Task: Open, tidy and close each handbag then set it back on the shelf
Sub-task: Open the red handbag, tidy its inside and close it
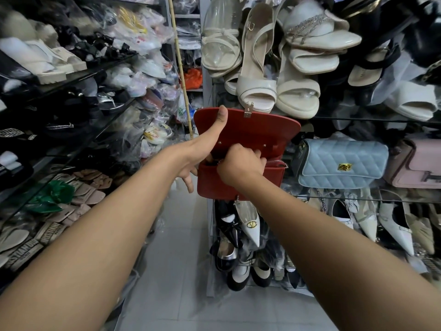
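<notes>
Left forearm and right forearm reach forward from the bottom edge toward a red handbag, held in the air off the left end of the glass shelf that carries a blue bag. Step in hand, as judged: tidying the interior; the flap stands raised, its metal clasp uppermost. Left hand: thumb stretched up and pressed flat on the flap's inner face, holding it back; most of the other fingers are hidden behind the handbag, some showing below its left edge. Right hand: fingers curled down into the mouth beside the zip; fingertips hidden, so what they pinch, if anything, cannot be told. Next move would likely call for withdrawing the right hand, folding the flap down to latch, then returning the handbag to the shelf's left end.
</notes>
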